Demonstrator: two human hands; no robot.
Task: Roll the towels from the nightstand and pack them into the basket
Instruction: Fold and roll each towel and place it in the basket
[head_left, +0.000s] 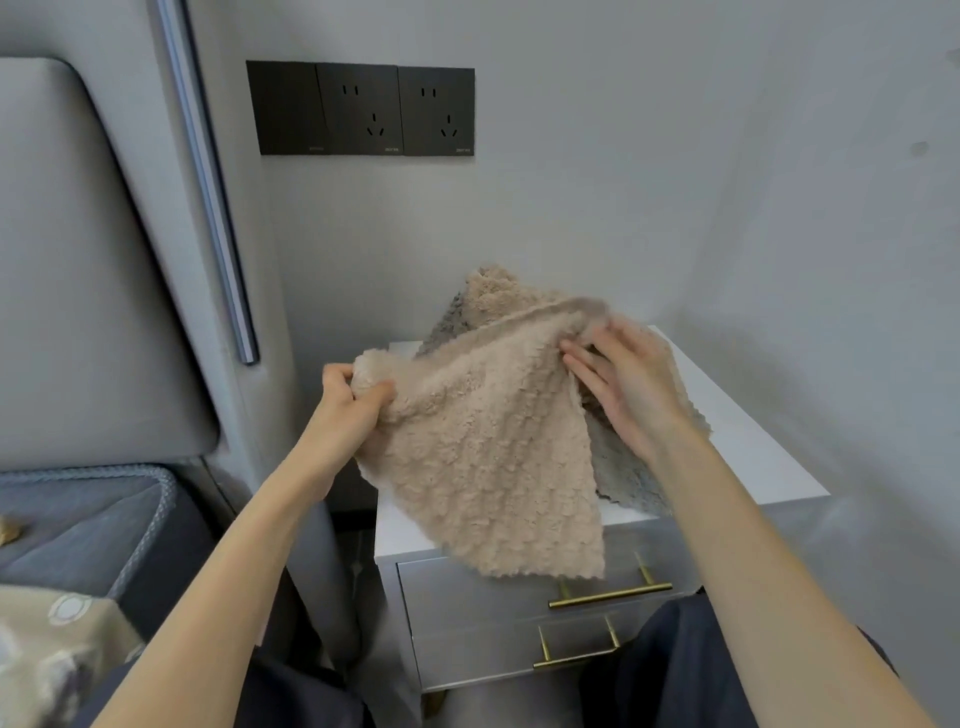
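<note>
Beige towel (488, 457) held up: left hand (348, 400) pinches a corner, right hand (628, 384) lays straight fingers (589, 371) against it. Next: flatten, roll.

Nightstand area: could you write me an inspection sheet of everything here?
Surface: white nightstand top, partly covered by towels.
Job's things: beige towel held up over it; grey towel lying underneath; basket not in view.
Clutter: nothing seen.
Hands: left hand grips the beige towel's corner; right hand at its upper edge, grip unclear.
Cables: nothing seen.
Surroundings: wall sockets, padded headboard, drawers with brass handles.
</note>
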